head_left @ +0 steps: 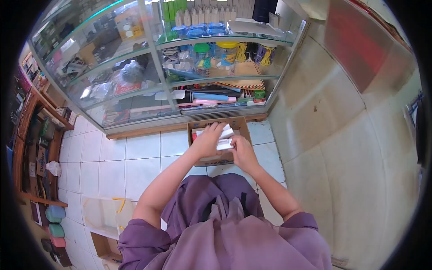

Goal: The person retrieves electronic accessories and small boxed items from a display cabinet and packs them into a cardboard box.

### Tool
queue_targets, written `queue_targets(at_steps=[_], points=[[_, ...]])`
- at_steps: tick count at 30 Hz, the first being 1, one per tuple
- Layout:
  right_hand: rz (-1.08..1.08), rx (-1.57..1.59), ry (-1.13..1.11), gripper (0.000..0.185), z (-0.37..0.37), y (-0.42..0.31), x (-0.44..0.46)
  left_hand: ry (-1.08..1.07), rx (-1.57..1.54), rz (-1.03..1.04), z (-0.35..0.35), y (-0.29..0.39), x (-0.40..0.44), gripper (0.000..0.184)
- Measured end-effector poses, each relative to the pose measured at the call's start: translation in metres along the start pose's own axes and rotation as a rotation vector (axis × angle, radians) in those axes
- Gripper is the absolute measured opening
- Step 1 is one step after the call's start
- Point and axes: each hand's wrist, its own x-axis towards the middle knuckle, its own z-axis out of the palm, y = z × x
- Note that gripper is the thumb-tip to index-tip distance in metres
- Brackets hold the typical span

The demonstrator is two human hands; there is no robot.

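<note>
Both my hands are over an open cardboard box (215,163) on the tiled floor, close in front of a glass display case. My left hand (209,140) has its fingers bent over small white boxes (226,132). At the right, my right hand (243,153) grips the end of another white box (224,144) between thumb and fingers. The white boxes lie between the two hands. Part of the cardboard box's inside is hidden by my hands, and a bit of red shows at its left side.
The glass display case (189,116) holds jars, bottles and rolls. A wall (324,148) stands at the right. A clear plastic bin (101,216) and another cardboard box (105,247) are at the lower left. Wooden shelves (23,135) line the far left.
</note>
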Motion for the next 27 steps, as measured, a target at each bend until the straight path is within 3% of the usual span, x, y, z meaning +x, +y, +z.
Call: queue_targets(at_steps=[3,5,6,10,12,17,21,23,27], points=[[-0.048,-0.127,-0.019,0.032,0.016,0.027,-0.011,0.019,-0.072,-0.097,0.041,-0.012,0.002,0.089],[0.106,0.082,0.073,0.039,0.028,0.042,-0.014,0.007,-0.078,-0.194,0.068,-0.03,0.007,0.087],[0.18,0.119,0.023,0.056,0.03,0.05,-0.013,0.008,-0.079,-0.207,0.079,-0.038,0.009,0.087],[0.417,0.142,-0.102,0.074,0.052,0.086,-0.003,-0.069,-0.051,-0.184,0.113,-0.074,0.01,0.083],[0.43,0.238,-0.35,0.09,0.076,0.121,0.002,-0.09,-0.071,-0.207,0.126,-0.092,0.011,0.083],[0.475,0.316,-0.572,0.094,0.137,0.173,0.016,-0.119,-0.136,-0.306,0.147,-0.145,0.004,0.087],[0.53,0.596,-0.775,0.084,0.187,0.212,0.014,-0.193,-0.126,-0.388,0.167,-0.18,-0.011,0.088],[1.313,0.953,-0.872,0.085,0.182,0.201,0.031,-0.216,-0.128,-0.441,0.17,-0.188,-0.013,0.085],[1.337,1.168,-0.827,0.07,0.204,0.215,0.019,-0.195,-0.138,-0.449,0.183,-0.201,-0.012,0.078]])
